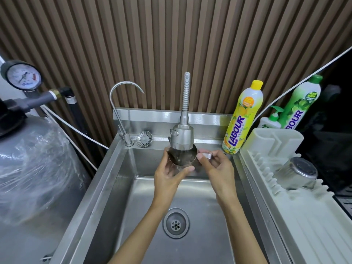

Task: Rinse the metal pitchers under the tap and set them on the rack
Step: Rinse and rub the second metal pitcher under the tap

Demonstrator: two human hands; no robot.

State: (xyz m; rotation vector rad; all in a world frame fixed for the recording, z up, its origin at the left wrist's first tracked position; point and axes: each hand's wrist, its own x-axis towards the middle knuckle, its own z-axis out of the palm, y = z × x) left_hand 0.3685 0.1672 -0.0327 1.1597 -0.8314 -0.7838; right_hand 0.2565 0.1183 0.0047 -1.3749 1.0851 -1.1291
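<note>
A small metal pitcher (181,158) sits directly under the spray head of the tap (182,137), with water running into it. My left hand (168,175) cups the pitcher's body from below and the left, thumb across its front. My right hand (217,165) pinches the pitcher's handle (205,155) on the right side. A second metal pitcher (297,176) stands upside down on the white dish rack (304,221) to the right of the sink.
The steel sink (122,187) has a round drain (176,223) in its floor. A slim gooseneck faucet (119,111) and a strainer (144,139) stand at the back left. Detergent bottles (242,119) line the back right. A grey tank (34,168) stands at the left.
</note>
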